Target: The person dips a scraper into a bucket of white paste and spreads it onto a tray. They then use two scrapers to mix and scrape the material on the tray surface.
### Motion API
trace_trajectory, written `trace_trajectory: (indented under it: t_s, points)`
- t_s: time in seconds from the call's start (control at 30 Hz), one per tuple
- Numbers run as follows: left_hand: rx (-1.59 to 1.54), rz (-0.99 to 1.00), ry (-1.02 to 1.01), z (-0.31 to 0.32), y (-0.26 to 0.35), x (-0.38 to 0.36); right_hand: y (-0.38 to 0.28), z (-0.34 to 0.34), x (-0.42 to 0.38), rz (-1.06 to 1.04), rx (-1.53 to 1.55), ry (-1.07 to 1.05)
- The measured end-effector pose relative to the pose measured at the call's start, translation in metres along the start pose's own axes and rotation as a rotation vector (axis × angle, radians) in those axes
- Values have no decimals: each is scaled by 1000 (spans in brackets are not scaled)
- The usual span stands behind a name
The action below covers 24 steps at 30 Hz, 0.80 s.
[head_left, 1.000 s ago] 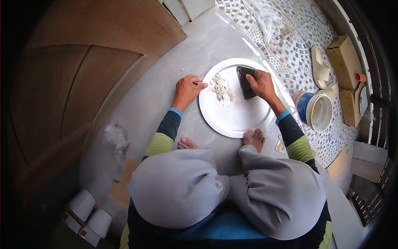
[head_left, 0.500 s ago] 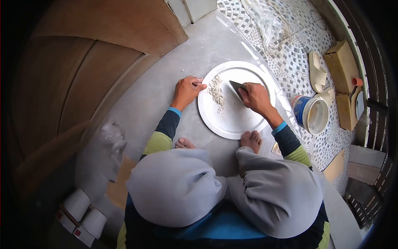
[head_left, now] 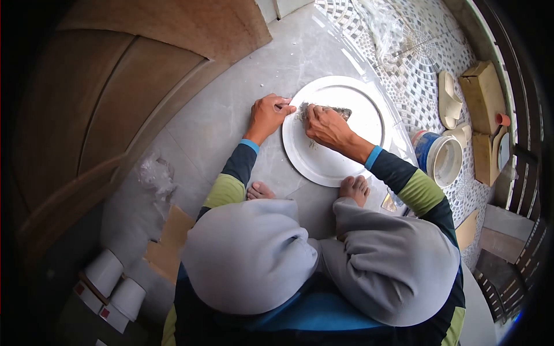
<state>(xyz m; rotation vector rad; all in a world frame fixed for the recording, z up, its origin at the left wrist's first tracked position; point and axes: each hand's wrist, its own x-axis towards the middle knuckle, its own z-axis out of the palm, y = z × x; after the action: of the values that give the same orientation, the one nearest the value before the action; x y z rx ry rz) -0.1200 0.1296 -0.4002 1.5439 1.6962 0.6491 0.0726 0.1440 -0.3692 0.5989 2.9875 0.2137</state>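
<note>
A round white metal tray (head_left: 316, 177) lies on the floor in front of my feet. At its left rim my left hand (head_left: 268, 118) is closed, with the thumb over the edge. My right hand (head_left: 330, 127) is above the tray's upper left part, closed around a dark flat scraper (head_left: 344, 112). The blade shows to the right of the knuckles, its surface smeared with gritty matter; its handle is hidden in my grip. Pale crumbly grains (head_left: 301, 111) lie on the tray between both hands, partly covered by my right hand.
A blue-and-white bucket (head_left: 445, 161) stands on the mosaic tiles to the right, near beige slippers (head_left: 449, 101) and cardboard boxes (head_left: 483, 95). A wooden door (head_left: 138, 86) is at left. Clear plastic (head_left: 157, 179) and white pots (head_left: 104, 272) lie lower left.
My right hand has moved left across the tray with the scraper, over the grains, and has turned so the blade now points right. My left hand stays at the rim.
</note>
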Motion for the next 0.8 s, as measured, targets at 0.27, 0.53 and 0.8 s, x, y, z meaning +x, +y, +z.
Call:
trace_trajectory:
  t_s: [0.27,0.53,0.8]
  points:
    - [-76,-15,-45,-5,1,1,28,-28,-33,357,657,-25]
    - [-58,-20,-27,-2,-6,0,63,11,-36,865,987,26]
    - [-49,-15,5,0,3,-1,45,15,-26,843,994,25]
